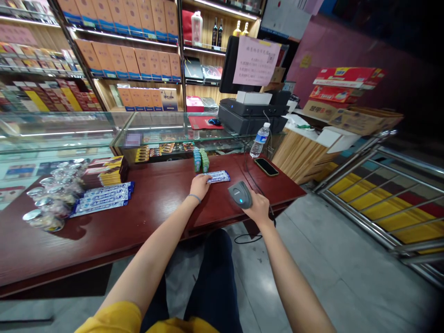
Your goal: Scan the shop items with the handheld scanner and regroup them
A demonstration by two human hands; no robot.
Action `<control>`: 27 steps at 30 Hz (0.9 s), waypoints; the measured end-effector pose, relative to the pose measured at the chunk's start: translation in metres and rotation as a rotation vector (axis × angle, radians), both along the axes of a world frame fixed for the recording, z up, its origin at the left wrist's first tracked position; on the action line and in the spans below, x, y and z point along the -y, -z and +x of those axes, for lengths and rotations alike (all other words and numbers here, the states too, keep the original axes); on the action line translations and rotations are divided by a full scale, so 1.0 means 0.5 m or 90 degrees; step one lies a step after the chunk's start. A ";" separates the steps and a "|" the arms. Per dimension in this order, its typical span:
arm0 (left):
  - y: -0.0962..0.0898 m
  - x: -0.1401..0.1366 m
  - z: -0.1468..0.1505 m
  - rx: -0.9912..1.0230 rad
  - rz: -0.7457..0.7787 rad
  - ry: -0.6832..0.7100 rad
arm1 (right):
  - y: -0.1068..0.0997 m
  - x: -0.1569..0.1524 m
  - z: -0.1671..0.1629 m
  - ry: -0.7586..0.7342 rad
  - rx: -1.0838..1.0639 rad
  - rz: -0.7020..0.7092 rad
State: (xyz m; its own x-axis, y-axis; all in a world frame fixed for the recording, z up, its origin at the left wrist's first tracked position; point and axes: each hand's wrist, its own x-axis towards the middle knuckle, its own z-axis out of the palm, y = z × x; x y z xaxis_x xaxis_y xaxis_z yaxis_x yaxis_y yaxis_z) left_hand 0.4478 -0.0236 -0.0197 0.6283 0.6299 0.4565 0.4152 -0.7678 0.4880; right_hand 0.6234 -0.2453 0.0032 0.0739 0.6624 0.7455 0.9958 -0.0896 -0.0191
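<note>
My left hand [200, 186] is closed on the left end of a blue and white flat packet [219, 176], which lies on the dark red table [159, 185]. My right hand [259, 209] grips a grey barcode scanner [240, 194] by its handle; a small blue light glows on its top. The scanner's head is over the table's front edge, to the right of the packet. Just behind my left hand stand small green packs [201, 160] in a row. Similar blue and white packets [103, 199] lie stacked further left.
Several lidded jars [57, 194] and a pile of yellow-edged boxes [111, 172] occupy the table's left. A phone [266, 167] and a water bottle [260, 140] are at the right. Behind are a glass counter [156, 121] and a monitor [230, 64]. A metal railing [378, 194] stands right.
</note>
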 end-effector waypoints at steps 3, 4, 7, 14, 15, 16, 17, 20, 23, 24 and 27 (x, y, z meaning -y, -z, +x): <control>-0.001 0.001 0.009 -0.010 0.007 -0.023 | 0.002 -0.003 0.000 0.002 -0.004 0.003; -0.002 0.001 0.010 -0.013 0.010 -0.026 | 0.003 -0.003 0.000 0.000 -0.005 0.003; -0.002 0.001 0.011 -0.017 0.017 -0.020 | 0.001 -0.004 -0.001 -0.002 -0.004 0.000; -0.002 0.002 0.006 -0.002 0.020 -0.008 | -0.008 -0.003 -0.006 -0.011 0.002 0.003; -0.003 0.003 0.004 0.002 0.021 -0.007 | -0.009 -0.003 -0.007 -0.009 0.005 0.001; -0.004 0.004 0.002 0.006 0.023 -0.006 | -0.012 -0.003 -0.009 -0.007 0.008 0.000; -0.006 0.006 -0.002 0.010 0.026 -0.005 | -0.014 -0.003 -0.011 -0.005 0.012 0.001; -0.013 0.008 -0.023 0.022 0.042 -0.006 | -0.023 -0.005 -0.021 -0.006 0.026 0.007; -0.019 0.005 -0.062 0.032 0.064 -0.015 | -0.033 -0.010 -0.039 -0.014 0.042 0.003; -0.020 0.003 -0.080 0.036 0.071 -0.018 | -0.036 -0.014 -0.046 -0.019 0.047 0.004; -0.020 -0.005 -0.141 0.046 0.086 -0.034 | -0.044 -0.030 -0.075 -0.042 0.061 0.031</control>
